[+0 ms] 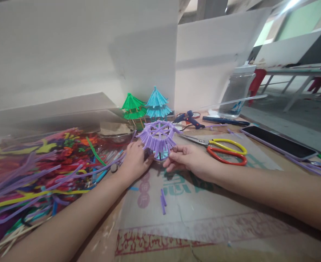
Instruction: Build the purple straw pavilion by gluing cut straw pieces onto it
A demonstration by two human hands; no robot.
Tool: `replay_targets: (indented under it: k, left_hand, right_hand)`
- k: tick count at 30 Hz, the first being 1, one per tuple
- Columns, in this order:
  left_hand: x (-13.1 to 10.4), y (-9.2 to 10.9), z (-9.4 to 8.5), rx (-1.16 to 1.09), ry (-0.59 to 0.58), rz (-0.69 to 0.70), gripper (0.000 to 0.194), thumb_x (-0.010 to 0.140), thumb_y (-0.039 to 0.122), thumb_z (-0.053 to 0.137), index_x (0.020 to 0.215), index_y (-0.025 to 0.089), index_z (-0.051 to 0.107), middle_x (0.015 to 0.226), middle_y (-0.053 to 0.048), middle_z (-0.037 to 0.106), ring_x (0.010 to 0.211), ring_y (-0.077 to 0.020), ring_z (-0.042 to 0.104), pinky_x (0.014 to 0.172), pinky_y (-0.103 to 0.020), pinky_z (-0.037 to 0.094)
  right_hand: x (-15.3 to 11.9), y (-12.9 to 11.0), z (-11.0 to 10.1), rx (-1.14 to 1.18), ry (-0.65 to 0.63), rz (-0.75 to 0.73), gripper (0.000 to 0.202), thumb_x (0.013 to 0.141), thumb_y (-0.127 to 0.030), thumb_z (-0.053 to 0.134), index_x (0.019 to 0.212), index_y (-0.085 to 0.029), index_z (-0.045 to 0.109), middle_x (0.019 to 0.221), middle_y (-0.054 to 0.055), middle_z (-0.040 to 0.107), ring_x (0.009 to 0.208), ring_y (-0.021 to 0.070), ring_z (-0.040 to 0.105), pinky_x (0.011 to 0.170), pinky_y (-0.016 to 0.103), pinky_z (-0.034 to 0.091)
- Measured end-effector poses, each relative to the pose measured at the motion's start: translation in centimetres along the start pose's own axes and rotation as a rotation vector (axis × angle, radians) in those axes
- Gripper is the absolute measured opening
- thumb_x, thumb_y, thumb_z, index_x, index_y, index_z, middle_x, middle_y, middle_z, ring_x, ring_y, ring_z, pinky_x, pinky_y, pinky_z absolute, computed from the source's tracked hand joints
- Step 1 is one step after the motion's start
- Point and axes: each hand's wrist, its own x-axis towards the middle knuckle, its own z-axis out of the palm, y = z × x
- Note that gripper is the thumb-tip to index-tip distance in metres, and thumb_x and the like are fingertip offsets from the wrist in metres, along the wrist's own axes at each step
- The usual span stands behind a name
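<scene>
Between my two hands stands a small purple pipe-cleaner pavilion model point(160, 140), its roof ringed with short fuzzy strips and open at the top with crossing spokes. My left hand point(137, 158) grips its lower left side, the fingertips partly hidden behind it. On the lower right, the thumb and fingers of my right hand point(187, 158) close on the model's edge. Short purple pipe-cleaner pieces point(163, 202) lie on the printed sheet in front. Behind the model stand a green pavilion point(133, 105) and a light blue pavilion point(156, 103), both with two-tiered roofs.
Scissors point(227, 145) with yellow and red handles lie right of the model. Behind are a glue gun point(189, 119), a dark pen-like tool point(225, 120) and a clear bottle point(236, 92). A phone point(279, 142) lies far right. Colourful pipe cleaners point(48, 171) pile up at left.
</scene>
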Motion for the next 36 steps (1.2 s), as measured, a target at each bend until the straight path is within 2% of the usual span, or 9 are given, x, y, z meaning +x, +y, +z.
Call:
replay_targets:
  k: [3, 7, 19, 36]
  left_hand:
    - [-0.01, -0.15, 0.10, -0.012, 0.005, 0.026, 0.036, 0.096, 0.043, 0.045, 0.114, 0.016, 0.062, 0.117, -0.015, 0.063, 0.115, -0.0323, 0.054, 0.101, -0.049, 0.039]
    - [0.01, -0.10, 0.10, -0.009, 0.009, 0.027, 0.036, 0.096, 0.042, 0.046, 0.114, 0.016, 0.062, 0.119, -0.016, 0.063, 0.117, -0.0326, 0.054, 0.102, -0.051, 0.039]
    - [0.01, -0.25, 0.43, -0.005, 0.036, 0.035, 0.034, 0.095, 0.038, 0.049, 0.119, 0.016, 0.061, 0.124, -0.015, 0.062, 0.120, -0.0323, 0.053, 0.104, -0.050, 0.037]
    - [-0.03, -0.13, 0.19, -0.004, 0.021, 0.043, 0.033, 0.095, 0.038, 0.047, 0.115, 0.016, 0.062, 0.122, -0.015, 0.062, 0.118, -0.0329, 0.053, 0.102, -0.050, 0.038]
  right_hand:
    - [0.16, 0.06, -0.14, 0.015, -0.037, -0.004, 0.016, 0.086, -0.026, 0.070, 0.080, -0.016, 0.059, 0.079, 0.005, 0.076, 0.064, 0.0110, 0.072, 0.066, 0.021, 0.058]
    - [0.26, 0.10, -0.15, 0.023, -0.068, -0.019, 0.018, 0.086, -0.027, 0.070, 0.080, -0.014, 0.059, 0.075, 0.004, 0.074, 0.061, 0.0100, 0.070, 0.064, 0.021, 0.057]
    - [0.02, 0.11, -0.14, 0.042, -0.081, -0.073, 0.028, 0.081, -0.040, 0.074, 0.085, -0.015, 0.061, 0.074, 0.003, 0.073, 0.060, 0.0115, 0.069, 0.062, 0.023, 0.054]
    - [-0.15, -0.02, 0.30, 0.065, -0.065, -0.072, 0.023, 0.081, -0.034, 0.072, 0.080, -0.014, 0.060, 0.071, 0.004, 0.073, 0.057, 0.0109, 0.068, 0.059, 0.022, 0.052]
